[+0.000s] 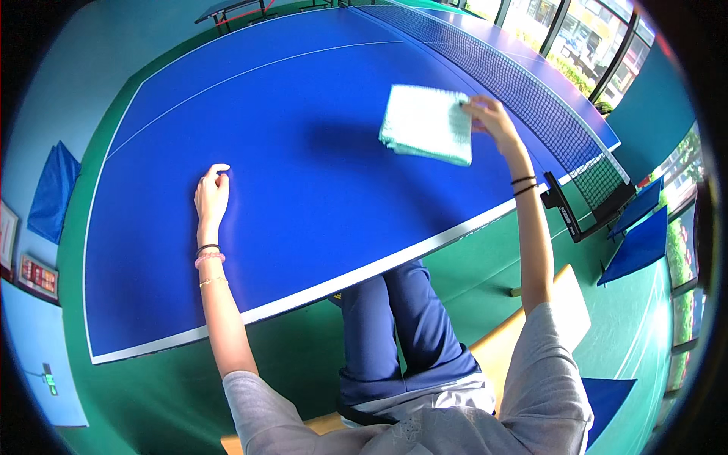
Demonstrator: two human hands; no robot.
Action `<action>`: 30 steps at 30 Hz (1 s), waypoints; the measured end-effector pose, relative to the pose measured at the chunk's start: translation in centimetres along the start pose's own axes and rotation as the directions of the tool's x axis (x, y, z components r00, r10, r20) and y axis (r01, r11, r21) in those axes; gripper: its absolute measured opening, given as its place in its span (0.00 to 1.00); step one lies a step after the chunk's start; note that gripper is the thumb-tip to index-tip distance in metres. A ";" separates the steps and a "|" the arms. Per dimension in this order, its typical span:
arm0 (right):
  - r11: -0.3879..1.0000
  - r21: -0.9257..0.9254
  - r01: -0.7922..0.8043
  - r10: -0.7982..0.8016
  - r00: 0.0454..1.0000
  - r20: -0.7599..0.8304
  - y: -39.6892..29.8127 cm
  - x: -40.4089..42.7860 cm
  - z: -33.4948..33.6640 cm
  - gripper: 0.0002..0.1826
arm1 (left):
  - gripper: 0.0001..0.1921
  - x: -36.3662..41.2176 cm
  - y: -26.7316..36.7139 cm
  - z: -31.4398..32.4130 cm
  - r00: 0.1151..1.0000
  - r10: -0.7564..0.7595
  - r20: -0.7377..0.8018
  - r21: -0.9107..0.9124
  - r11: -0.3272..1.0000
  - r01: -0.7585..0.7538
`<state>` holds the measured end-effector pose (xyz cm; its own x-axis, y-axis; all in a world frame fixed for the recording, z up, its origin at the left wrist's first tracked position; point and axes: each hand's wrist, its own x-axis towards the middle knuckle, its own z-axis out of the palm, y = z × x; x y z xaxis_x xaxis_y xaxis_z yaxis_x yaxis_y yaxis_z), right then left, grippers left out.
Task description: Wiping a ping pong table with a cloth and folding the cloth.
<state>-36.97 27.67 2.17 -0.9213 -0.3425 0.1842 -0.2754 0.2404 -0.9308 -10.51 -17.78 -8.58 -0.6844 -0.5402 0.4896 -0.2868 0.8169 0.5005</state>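
In my right hand [490,120] I grip one edge of a folded, pale green cloth [426,122]. It is held up over the blue table tennis table [273,227], and its dark shadow falls to the left of it. The lower edges of the cloth show several layers. My left hand [212,196] rests on or just over the left part of the tabletop, fingers loosely curled. Nothing is visible in it, though its palm side is partly hidden.
A table tennis net [512,74] crosses the table at the right, fixed by a black clamp post [563,210]. I sit on a wooden bench or chair [506,335] at the white-edged side. Blue barrier panels [640,244] stand at the right. Another table [230,11] is at the far end.
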 end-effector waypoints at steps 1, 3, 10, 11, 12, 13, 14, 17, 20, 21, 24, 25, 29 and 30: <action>0.995 -0.093 -0.041 0.045 0.998 0.039 2.7 0.5 -1.3 0.16 | 0.09 0.1 0.3 -0.2 1.000 -0.010 0.017 -0.006 1.000 0.010; 0.820 -0.571 0.043 -0.176 0.968 -0.180 5.7 0.0 -2.2 0.15 | 0.09 0.5 1.4 0.4 1.000 -0.011 0.027 -0.019 1.000 0.011; 0.617 -0.668 0.417 -0.474 0.874 0.107 5.0 -0.1 6.3 0.14 | 0.09 0.8 -0.1 0.1 0.999 -0.014 0.047 -0.023 1.000 0.015; 0.614 -0.727 0.308 -0.295 0.944 0.150 3.1 -1.4 10.1 0.16 | 0.10 0.0 -2.0 -0.4 0.998 0.055 -0.011 -0.090 0.994 -0.056; 0.449 -0.745 0.493 -0.222 0.869 0.442 7.5 1.9 12.1 0.17 | 0.10 0.1 -2.6 -0.5 0.997 0.075 -0.004 -0.107 0.991 -0.075; 0.296 -0.896 0.330 -0.283 0.927 0.248 10.7 2.3 9.3 0.22 | 0.10 1.7 -0.7 3.1 0.983 0.172 -0.059 -0.283 0.942 -0.182; 0.383 -0.886 0.262 -0.418 0.904 0.086 10.9 1.0 10.7 0.25 | 0.10 1.3 -0.9 3.5 0.987 0.156 -0.046 -0.229 0.960 -0.162; 0.539 -0.830 0.147 -0.398 0.912 -0.097 8.3 -2.1 13.4 0.34 | 0.10 0.2 -1.5 0.1 0.995 -0.047 0.090 0.033 0.998 0.044; 0.563 -0.818 0.121 -0.296 0.953 -0.063 8.5 -2.6 10.6 0.36 | 0.09 0.2 -0.2 0.6 0.999 -0.020 0.042 -0.008 1.000 0.020; 0.566 -0.810 0.156 -0.302 0.953 -0.028 8.4 -2.8 9.7 0.37 | 0.09 0.2 0.3 0.6 0.999 -0.017 0.042 -0.016 1.000 0.018; 0.507 -0.826 0.248 -0.247 0.959 0.137 8.1 -3.4 6.8 0.36 | 0.09 0.4 0.2 0.5 0.997 -0.053 0.052 0.001 0.999 0.053; 0.503 -0.818 0.278 -0.236 0.955 0.179 8.1 -3.6 5.8 0.36 | 0.09 0.5 -0.1 0.5 0.998 -0.042 0.048 0.002 0.999 0.041; 0.502 -0.842 0.199 -0.152 0.978 0.141 8.9 -3.5 1.4 0.36 | 0.10 0.5 -0.1 0.5 0.998 -0.042 0.044 0.017 0.999 0.041; 0.504 -0.852 0.140 -0.147 0.986 0.075 9.5 -2.9 0.5 0.37 | 0.10 0.5 0.1 0.5 0.998 -0.042 0.044 0.017 0.999 0.042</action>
<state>-36.81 30.48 -7.36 -0.8473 -0.4415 0.2951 -0.5020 0.8473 -0.1736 -11.26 -17.91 -8.67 -0.7006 -0.5648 0.4360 -0.3262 0.7970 0.5083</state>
